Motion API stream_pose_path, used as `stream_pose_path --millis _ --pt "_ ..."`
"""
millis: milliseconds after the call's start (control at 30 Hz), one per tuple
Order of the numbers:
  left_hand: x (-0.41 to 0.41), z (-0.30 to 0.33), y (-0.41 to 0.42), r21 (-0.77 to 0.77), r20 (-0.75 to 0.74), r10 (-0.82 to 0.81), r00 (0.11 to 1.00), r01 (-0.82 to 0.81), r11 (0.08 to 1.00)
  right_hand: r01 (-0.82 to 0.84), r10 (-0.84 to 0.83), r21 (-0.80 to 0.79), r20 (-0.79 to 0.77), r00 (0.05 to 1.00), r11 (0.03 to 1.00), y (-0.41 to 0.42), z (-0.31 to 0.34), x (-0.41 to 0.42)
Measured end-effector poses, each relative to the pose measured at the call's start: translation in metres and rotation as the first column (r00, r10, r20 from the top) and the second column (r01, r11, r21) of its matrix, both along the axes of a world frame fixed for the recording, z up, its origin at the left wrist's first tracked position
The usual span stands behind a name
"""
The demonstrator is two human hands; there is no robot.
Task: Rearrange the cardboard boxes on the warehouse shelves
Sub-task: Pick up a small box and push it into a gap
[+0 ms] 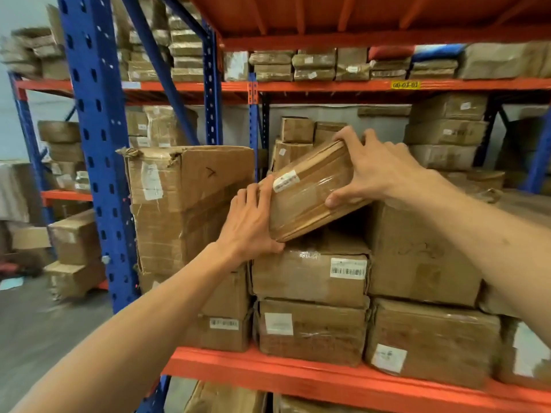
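Note:
A small flat cardboard box point(307, 192), taped and with a white label, is tilted in the air above a gap in the stacked boxes. My left hand point(250, 222) grips its lower left corner. My right hand point(375, 168) clasps its upper right end, thumb underneath. Below it sits a barcode-labelled box point(310, 278). A tall torn box point(185, 204) stands to the left and a large box point(417, 257) to the right.
The boxes rest on an orange shelf beam point(298, 374) held by a blue upright point(98, 144). More boxes point(447, 126) are stacked at the back and flat parcels point(313, 65) fill the shelf above. Loose boxes point(74, 254) lie on the floor at left.

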State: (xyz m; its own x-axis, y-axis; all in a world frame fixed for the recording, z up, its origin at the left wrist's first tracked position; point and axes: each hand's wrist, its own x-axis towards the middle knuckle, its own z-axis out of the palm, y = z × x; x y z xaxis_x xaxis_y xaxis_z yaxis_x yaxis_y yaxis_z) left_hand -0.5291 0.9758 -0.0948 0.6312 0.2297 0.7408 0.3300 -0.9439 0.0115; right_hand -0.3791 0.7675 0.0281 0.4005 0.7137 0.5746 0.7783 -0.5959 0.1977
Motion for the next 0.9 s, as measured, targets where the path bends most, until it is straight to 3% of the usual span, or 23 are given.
stream_pose_path --millis 167,333,433,600,767,900 --pt "-0.013 0.003 0.019 0.050 -0.040 0.013 0.999 -0.011 0.999 -0.027 0.027 0.042 0.004 1.000 0.999 0.020 -0.009 -0.007" --pt "-0.020 0.012 0.032 0.325 -0.249 0.055 0.967 0.030 0.945 0.014 0.016 0.162 -0.181 0.983 0.987 0.000 -0.077 0.000" --pt "-0.016 0.005 0.027 0.362 -0.249 0.039 0.968 0.055 0.930 0.016 0.023 0.214 -0.179 0.984 0.977 -0.011 -0.098 0.008" --pt "-0.017 0.011 0.033 0.262 -0.277 -0.050 0.960 0.125 0.957 0.011 -0.009 0.081 -0.028 1.000 0.997 -0.001 -0.074 0.012" --pt "-0.020 0.005 0.043 -0.146 -0.152 -0.274 0.950 0.252 0.956 -0.329 0.343 -0.162 0.065 0.937 0.930 -0.006 -0.077 0.021" --pt "-0.017 -0.004 0.045 -0.216 -0.156 -0.352 0.923 0.315 0.924 -0.399 0.453 -0.237 0.256 0.854 0.886 -0.011 -0.085 0.037"
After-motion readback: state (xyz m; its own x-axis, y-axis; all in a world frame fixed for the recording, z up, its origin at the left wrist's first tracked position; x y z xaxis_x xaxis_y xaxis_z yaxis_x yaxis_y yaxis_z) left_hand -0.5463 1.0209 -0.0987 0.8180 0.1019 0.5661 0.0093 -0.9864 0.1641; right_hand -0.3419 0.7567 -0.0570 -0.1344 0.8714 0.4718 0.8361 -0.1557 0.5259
